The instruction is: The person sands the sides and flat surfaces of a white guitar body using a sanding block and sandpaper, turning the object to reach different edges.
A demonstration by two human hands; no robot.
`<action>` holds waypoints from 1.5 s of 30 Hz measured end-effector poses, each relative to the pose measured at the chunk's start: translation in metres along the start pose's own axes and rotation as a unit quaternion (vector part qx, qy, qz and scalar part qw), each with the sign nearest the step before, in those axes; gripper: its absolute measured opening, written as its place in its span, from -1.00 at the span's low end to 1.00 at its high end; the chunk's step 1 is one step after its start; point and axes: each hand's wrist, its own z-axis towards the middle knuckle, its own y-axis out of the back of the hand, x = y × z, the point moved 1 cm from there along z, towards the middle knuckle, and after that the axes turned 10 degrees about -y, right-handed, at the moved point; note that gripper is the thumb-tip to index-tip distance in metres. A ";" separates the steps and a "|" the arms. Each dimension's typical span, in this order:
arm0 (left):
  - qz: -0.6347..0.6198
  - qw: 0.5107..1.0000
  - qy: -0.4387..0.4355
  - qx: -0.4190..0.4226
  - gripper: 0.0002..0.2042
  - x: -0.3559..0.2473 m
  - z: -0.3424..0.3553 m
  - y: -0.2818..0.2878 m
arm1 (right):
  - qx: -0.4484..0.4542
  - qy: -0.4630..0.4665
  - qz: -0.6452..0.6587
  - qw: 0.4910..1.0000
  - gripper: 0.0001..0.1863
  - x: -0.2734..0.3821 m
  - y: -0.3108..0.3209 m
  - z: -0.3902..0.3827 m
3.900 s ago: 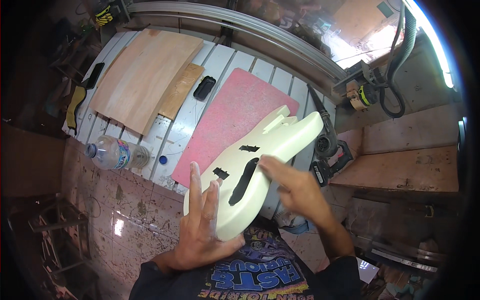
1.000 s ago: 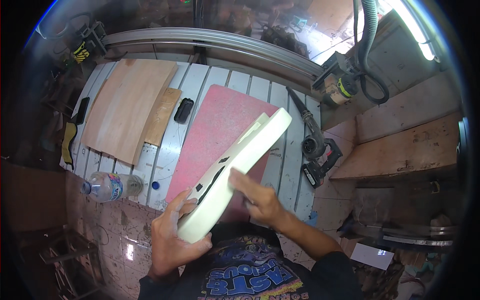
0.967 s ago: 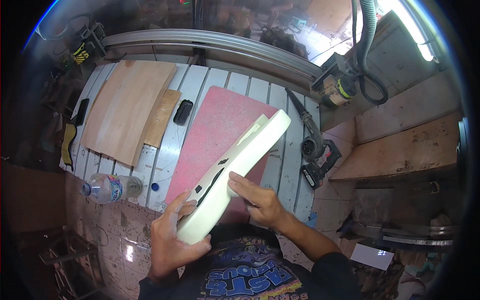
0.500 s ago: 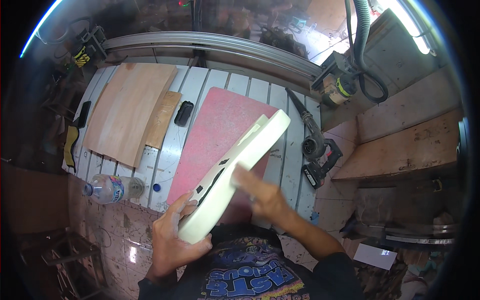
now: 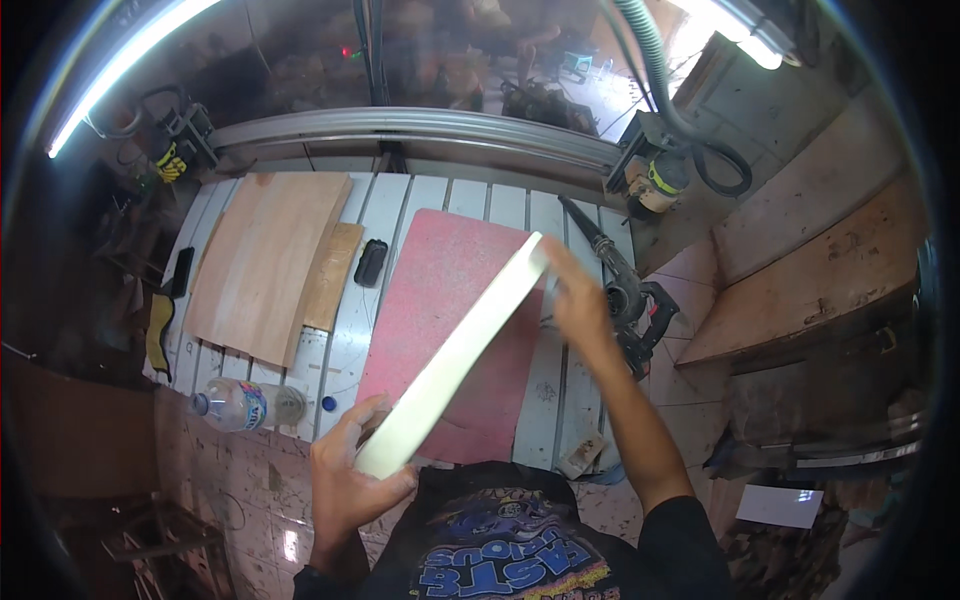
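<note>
- L hand [image 5: 348, 468] grasps near end of cream workpiece [image 5: 455, 368], edge-up betw. hands, over pink mat [image 5: 448, 262].
- R hand [image 5: 577, 297] blurred at far end; grip: can't tell.
- Step, prob.: hand-working edge.
- Next move calls for steady L hold.

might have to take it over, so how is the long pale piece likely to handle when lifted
The long pale piece is probably stiff: no sag shows beyond the left hand. Its smooth-looking surface may be slippery, with those fingers looking dusty. Being long, it might tip if held by one end.
</note>
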 end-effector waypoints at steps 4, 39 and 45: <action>0.036 0.999 -0.022 -0.018 -0.26 -0.001 0.001 0.010 | -0.023 -0.122 0.014 0.992 -0.41 0.011 0.024 0.004; 0.061 0.997 -0.051 0.024 -0.34 -0.008 -0.019 -0.016 | -0.018 0.004 0.100 0.995 -0.69 0.084 0.007 -0.090; 0.078 0.992 -0.095 0.037 -0.33 -0.020 -0.013 -0.015 | -0.029 -0.061 -0.053 0.996 -0.51 0.093 0.006 -0.088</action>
